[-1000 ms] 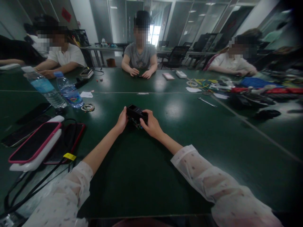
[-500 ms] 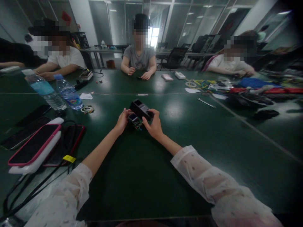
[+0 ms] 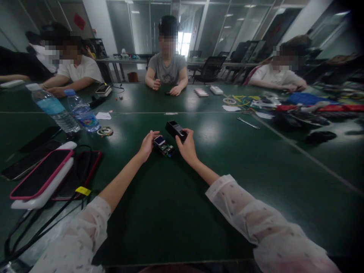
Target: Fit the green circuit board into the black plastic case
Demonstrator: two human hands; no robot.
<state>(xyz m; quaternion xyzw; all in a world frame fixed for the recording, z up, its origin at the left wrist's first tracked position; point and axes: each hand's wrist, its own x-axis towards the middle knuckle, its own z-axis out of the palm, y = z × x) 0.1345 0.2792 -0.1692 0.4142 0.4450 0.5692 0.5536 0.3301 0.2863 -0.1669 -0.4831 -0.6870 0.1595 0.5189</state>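
Observation:
Slightly left of the table's middle, a small green circuit board with a little screen shows its components face up. My left hand grips this board at its left end, fingers reaching round the far corner; the thumb is partly hidden. Just to the right, my right hand is closed on a black plastic casing, with the thumb on the near side and fingers over the top. A gap separates the casing from the board. The casing has a window-like dark area and lighter markings on its upper face.
Two water bottles, a tape roll and stacked phones with cables are on my left. A wrench lies on the right, before a heap of cables and tools. Several people sit around the green table.
My right hand has moved the black casing slightly right, away from the circuit board, so more of the board shows. My left hand has stayed nearly still.

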